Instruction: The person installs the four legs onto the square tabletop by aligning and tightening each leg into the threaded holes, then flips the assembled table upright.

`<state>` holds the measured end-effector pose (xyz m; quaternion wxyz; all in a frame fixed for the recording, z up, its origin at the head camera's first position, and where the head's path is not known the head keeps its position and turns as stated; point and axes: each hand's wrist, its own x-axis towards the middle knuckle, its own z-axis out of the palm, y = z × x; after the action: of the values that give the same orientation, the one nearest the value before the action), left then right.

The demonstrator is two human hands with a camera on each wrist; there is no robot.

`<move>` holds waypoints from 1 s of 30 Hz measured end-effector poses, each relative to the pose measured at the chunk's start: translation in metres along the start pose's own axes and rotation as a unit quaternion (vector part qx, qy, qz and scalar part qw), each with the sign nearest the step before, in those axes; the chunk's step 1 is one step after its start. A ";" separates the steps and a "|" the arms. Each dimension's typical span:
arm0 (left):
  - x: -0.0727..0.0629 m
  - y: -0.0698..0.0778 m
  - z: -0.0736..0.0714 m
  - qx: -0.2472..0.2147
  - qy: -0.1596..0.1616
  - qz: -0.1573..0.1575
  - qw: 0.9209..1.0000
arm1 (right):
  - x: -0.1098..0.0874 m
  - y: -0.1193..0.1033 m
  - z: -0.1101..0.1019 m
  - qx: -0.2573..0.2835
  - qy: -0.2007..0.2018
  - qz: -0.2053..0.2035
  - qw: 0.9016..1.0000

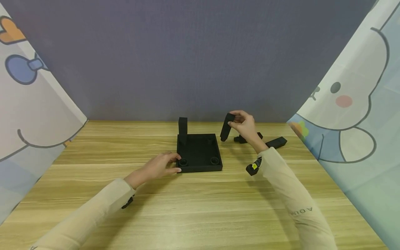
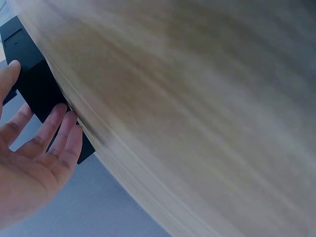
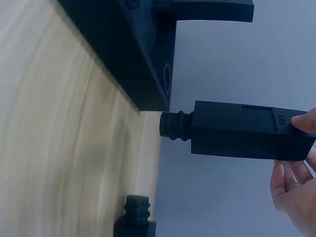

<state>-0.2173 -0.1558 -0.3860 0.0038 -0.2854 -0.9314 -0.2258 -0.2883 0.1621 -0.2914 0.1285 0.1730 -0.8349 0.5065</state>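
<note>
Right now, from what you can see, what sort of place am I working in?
Probably a small tabletop work booth: a wood-grain table closed in by a plain grey backdrop and cartoon-printed side panels. The wider room isn't visible.

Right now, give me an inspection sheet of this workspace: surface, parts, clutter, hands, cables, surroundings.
Surface: wood-grain table.
Job's things: black tray, a standing post at its far left corner; two lying posts to its right.
Clutter: nothing seen.
Hands: left hand touches the tray's near left corner; right hand grips a tilted post above the table.
Cables: nothing seen.
Surroundings: grey backdrop behind, cartoon-print sheets at both sides.
</note>
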 end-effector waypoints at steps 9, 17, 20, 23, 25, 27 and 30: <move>-0.001 0.000 0.000 0.000 0.000 -0.002 1.000 | 0.011 -0.005 0.013 0.033 -0.001 0.002 0.999; 0.000 0.000 0.001 -0.002 0.000 -0.009 1.000 | 0.014 -0.009 0.024 0.042 -0.009 -0.001 0.999; 0.000 -0.001 0.002 -0.002 -0.001 -0.011 1.000 | 0.014 -0.009 0.028 0.049 -0.012 -0.004 0.999; 0.000 -0.002 0.002 -0.001 0.001 -0.010 1.000 | 0.014 -0.008 0.031 0.055 -0.014 -0.009 0.998; 0.000 -0.002 0.002 -0.001 0.001 -0.010 1.000 | 0.014 -0.007 0.032 0.057 -0.013 -0.014 0.998; 0.000 -0.001 0.002 -0.001 0.001 -0.008 1.000 | 0.015 -0.005 0.034 0.058 -0.012 -0.016 0.998; 0.000 -0.001 0.001 -0.001 -0.002 -0.008 1.000 | 0.015 -0.003 0.037 0.063 -0.014 -0.015 0.998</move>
<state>-0.2175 -0.1563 -0.3877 0.0001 -0.2781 -0.9336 -0.2260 -0.3026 0.1255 -0.3001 0.1130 0.2005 -0.8003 0.5536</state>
